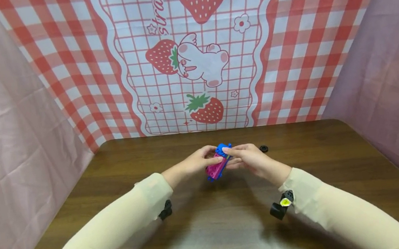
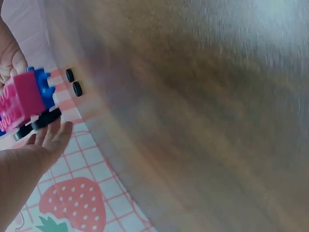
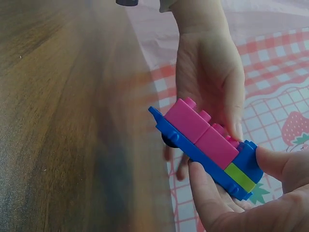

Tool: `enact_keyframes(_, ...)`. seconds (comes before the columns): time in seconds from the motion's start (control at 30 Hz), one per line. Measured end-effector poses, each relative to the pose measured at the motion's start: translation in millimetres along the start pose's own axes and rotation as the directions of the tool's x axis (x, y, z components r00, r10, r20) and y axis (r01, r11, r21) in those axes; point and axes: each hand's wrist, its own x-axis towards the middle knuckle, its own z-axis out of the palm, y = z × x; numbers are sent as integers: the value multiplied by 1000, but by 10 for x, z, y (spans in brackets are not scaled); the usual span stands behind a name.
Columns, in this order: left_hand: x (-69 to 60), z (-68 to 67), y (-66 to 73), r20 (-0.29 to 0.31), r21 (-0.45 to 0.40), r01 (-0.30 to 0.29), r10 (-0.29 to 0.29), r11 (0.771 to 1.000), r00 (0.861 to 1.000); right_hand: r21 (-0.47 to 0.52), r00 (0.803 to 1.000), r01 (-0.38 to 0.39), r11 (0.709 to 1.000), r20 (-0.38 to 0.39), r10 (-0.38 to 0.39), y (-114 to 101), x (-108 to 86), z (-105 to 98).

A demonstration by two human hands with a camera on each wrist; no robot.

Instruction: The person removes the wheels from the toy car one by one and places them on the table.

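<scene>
Both hands hold a toy car (image 1: 215, 167) of building blocks above the table's far half. It has a blue base, pink bricks (image 3: 203, 133), a lime green piece (image 3: 240, 177) and a rounded blue block (image 3: 248, 157) at one end. My left hand (image 1: 196, 160) grips its side, thumb at the pink bricks and fingers behind. My right hand (image 1: 252, 157) pinches the blue-block end, thumb on that block and fingers against the base. In the left wrist view, black wheels (image 2: 47, 118) show along one side of the car, near the left fingers.
Two loose black wheels (image 2: 77, 89) lie near the far edge of the brown wooden table (image 1: 211, 237), right of the hands. A strawberry-print cloth (image 1: 192, 60) hangs behind the table, with pink cloth (image 1: 18, 99) at the sides. Black wrist cameras (image 1: 278, 210) hang under the sleeves.
</scene>
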Motion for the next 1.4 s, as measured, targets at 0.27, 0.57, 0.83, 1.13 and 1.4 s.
enact_keyframes(0.27, 54, -132, 71, 101, 99, -111, 101, 989, 990, -2, 1000, 16, 1000, 22, -16, 18, 0, 22)
enact_keyframes(0.57, 125, -193, 98, 172, 54, -64, 53, 997, 984, -14, 999, 1, 1000, 52, 0, 18, -15, -1)
enact_keyframes(0.83, 190, -187, 75, 163, 74, -61, 49, 995, 985, 52, 993, 13, 999, 115, -19, 64, -16, -49)
enact_keyframes(1.13, 162, -180, 64, 37, 77, -55, 52, 996, 998, 41, 988, -7, 999, 155, 0, 173, -71, 2)
enact_keyframes(1.4, 142, -137, 92, -137, -47, -18, 11, 999, 991, 92, 987, 46, 995, 151, -60, 216, -161, 121)
